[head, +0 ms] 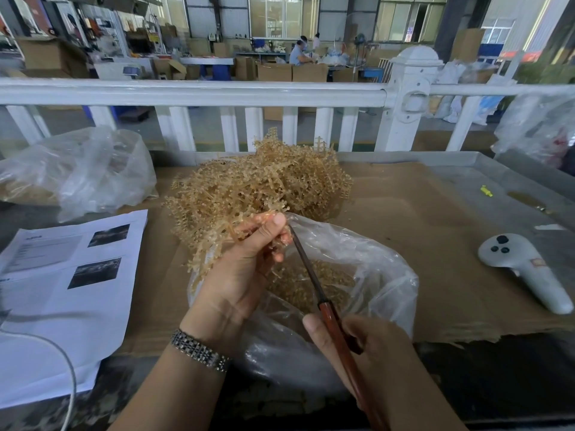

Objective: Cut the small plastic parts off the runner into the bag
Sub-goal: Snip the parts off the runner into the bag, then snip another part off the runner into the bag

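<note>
A: Head view. What do we see in the hands?

B: Our left hand (245, 262), with a metal watch band (199, 349) at the wrist, is pinched shut on a tan plastic runner (249, 225), thumb on top, fingers curled beneath. Our right hand (357, 353) is wrapped around the reddish-brown handle of a knife (314, 284). The dark blade slants up and to the left, and its tip meets the runner just beside the left thumb.

A: And where do the task's things lie?

B: The held runner sits above the open mouth of a clear plastic bag (382, 275), which rests on the worktop (435, 213) directly under both hands. Inside it we see a layer of small tan parts (298, 281). Just behind the left hand stands a tangled pile of runners (258, 181), touching the bag's far edge.

A: What else do we note on the worktop?

B: Brown cardboard covers most of it. To the left lies a printed sheet (71, 275) with two dark photographs, crossed by a white cable (62, 353). Behind the sheet sits a second clear bag (93, 172), holding more tan material. To the right rests a white handheld controller (525, 269) with dark buttons, and farther back a small yellow-green piece (486, 191). A white railing (217, 91) runs along the far side.
</note>
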Motion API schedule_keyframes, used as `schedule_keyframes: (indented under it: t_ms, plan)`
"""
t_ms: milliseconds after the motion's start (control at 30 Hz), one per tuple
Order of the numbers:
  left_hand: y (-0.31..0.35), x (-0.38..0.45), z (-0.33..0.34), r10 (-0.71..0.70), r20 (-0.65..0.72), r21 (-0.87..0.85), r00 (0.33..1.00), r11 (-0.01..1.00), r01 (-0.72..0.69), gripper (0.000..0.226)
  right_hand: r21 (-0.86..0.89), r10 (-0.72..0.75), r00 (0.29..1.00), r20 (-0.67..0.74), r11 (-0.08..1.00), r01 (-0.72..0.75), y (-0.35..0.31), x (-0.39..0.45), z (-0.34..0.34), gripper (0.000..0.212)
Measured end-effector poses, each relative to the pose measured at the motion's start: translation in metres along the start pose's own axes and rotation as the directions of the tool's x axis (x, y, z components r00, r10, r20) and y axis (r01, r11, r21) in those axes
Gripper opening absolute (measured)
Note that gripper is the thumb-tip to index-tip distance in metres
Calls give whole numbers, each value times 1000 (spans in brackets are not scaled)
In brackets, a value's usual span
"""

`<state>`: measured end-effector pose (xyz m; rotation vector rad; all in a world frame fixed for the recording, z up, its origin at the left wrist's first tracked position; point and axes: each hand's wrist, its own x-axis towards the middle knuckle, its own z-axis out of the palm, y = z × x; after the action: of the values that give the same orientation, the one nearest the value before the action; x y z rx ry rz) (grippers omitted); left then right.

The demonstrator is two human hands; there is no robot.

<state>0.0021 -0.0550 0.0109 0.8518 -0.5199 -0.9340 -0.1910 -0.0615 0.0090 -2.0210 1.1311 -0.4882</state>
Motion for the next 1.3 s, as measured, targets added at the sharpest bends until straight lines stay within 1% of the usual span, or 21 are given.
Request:
schedule_keyframes:
  t_ms: [67, 133, 233, 300, 400, 467, 567, 667, 833, 933, 1000, 1067, 1167, 1200, 1267, 1300]
  plan:
    - [-1, 1, 0, 2, -2, 2, 1000, 1000, -2, 6, 7, 27, 1000, 15, 1000, -27, 2, 2, 0, 93]
    - [-2, 1, -1, 9, 7, -1, 1000, 1000, -9, 7, 10, 43, 999, 30, 999, -43, 1, 3, -1, 93]
    - [-2, 1, 0, 16, 26, -2, 1000, 1000, -16, 7, 24, 29, 999, 25, 999, -29, 3, 3, -2, 89]
    - [-3, 2, 0, 18, 31, -9, 999, 1000, -18, 6, 47, 37, 998, 45, 998, -39, 5, 5, -3, 95]
    - [-3, 2, -1, 10, 31, -4, 999, 1000, -10, 6, 106, 92, 985, 145, 988, -108, 7, 9, -9, 99]
    - [-4, 3, -1, 9, 31, 5, 999, 1000, -10, 6, 184, 122, 973, 198, 970, -159, 10, 10, -13, 94]
    - [-5, 4, -1, 16, 34, 2, 999, 1000, -16, 5, 237, 115, 963, 245, 956, -175, 10, 9, -16, 86]
    - [-5, 3, -1, 23, 42, 9, 999, 1000, -23, 6, 273, 97, 961, 260, 947, -170, 10, 9, -16, 89]
    - [-6, 4, -2, -1, 49, -1, 999, 1000, 1, 6, 291, 65, 965, 252, 946, -140, 14, 10, -16, 87]
    - [-6, 3, -3, -10, 39, 16, 999, 1000, 10, 5, 301, 71, 954, 293, 940, -163, 18, 13, -16, 93]
    - [-6, 3, -3, -10, 31, 14, 999, 1000, 10, 6, 295, 81, 945, 318, 938, -180, 20, 15, -16, 89]
    - [-6, 3, -4, -6, 31, -12, 1000, 1000, 7, 8, 310, 87, 933, 348, 929, -203, 21, 16, -17, 77]
    - [-5, 5, -6, 29, 31, -48, 999, 998, -27, 8, 382, 79, 890, 450, 884, -271, 18, 16, -26, 65]
    - [-5, 3, -6, 38, 35, -15, 999, 999, -37, 9, 439, 60, 887, 458, 852, -284, 17, 17, -31, 64]
    - [-9, 1, -6, 21, -12, 168, 1000, 986, -19, 2, 545, 6, 917, 398, 802, -242, 12, 23, -51, 60]
    - [-11, 0, -8, 26, -57, 287, 998, 958, -9, 11, 553, 14, 943, 332, 807, -207, 8, 28, -62, 60]
